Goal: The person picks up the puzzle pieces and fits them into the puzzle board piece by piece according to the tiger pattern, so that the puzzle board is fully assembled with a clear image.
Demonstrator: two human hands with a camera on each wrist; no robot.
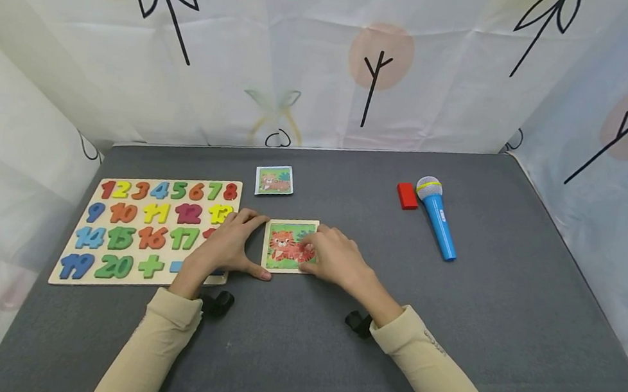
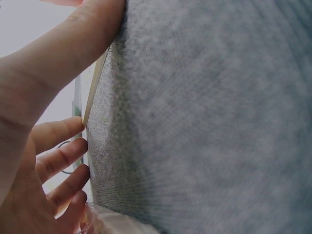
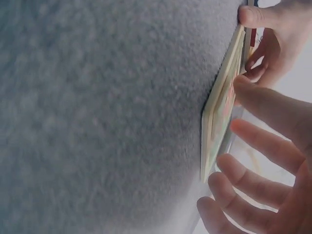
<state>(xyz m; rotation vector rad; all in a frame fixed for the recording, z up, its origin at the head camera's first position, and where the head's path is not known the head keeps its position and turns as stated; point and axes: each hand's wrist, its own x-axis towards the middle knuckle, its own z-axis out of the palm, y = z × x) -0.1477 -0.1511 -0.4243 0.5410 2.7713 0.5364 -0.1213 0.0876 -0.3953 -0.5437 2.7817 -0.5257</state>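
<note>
A small square wooden picture puzzle [image 1: 284,246] with a red tiger on green lies flat on the table. My left hand [image 1: 231,245] holds it at its left side, index finger by the upper corner and thumb by the lower. Over the puzzle's right part, my right hand [image 1: 336,258] touches the picture with thumb and fingertips, partly hiding the tiger. In the right wrist view, the right thumb [image 3: 263,100] rests on the picture while the other fingers stay spread beyond it. The puzzle's frame [image 2: 96,80] shows edge-on between thumb and index finger in the left wrist view.
A wooden number board [image 1: 130,252] with colored numerals lies at left, partly beneath my left hand. A small picture card or puzzle [image 1: 275,180] is farther back. A red block [image 1: 407,196] lies beside a blue toy microphone [image 1: 440,223] at right. Patterned white cloth surrounds the table.
</note>
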